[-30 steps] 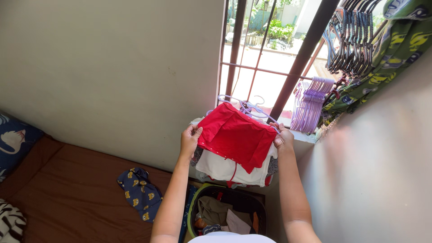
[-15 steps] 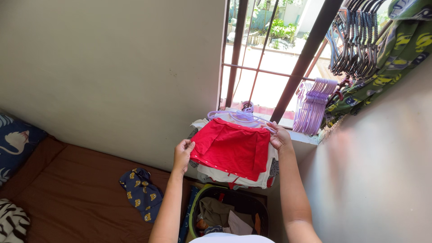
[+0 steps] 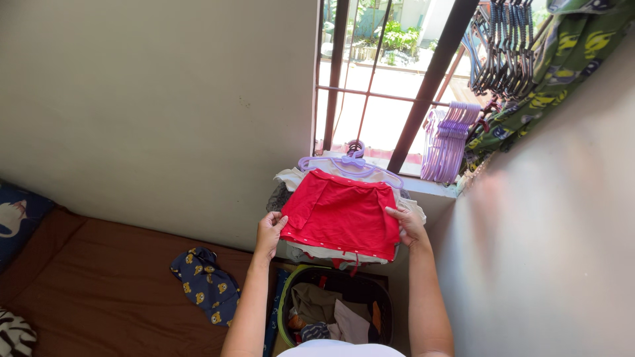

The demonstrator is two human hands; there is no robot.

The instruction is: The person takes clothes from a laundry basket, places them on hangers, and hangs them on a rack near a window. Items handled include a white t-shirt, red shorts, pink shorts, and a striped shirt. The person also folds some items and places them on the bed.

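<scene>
A folded red garment (image 3: 340, 211) lies on top of a pile of light-coloured folded clothes (image 3: 317, 252) under the window. My left hand (image 3: 270, 231) holds the red garment's lower left corner. Along its right edge rests my right hand (image 3: 407, 225), fingers on the cloth. A lilac plastic hanger (image 3: 349, 162) lies just behind the garment, at the top of the pile.
A dark laundry basket (image 3: 334, 311) with a green rim, full of clothes, stands below the pile. A navy patterned cloth (image 3: 205, 283) lies on the brown mattress (image 3: 99, 291). Lilac hangers (image 3: 450, 139) and dark hangers (image 3: 503, 46) hang by the barred window (image 3: 370, 79).
The red garment has been laid flat and squared on the pile. My hands moved down from its upper corners to its lower corner and side. The lilac hanger now shows behind it.
</scene>
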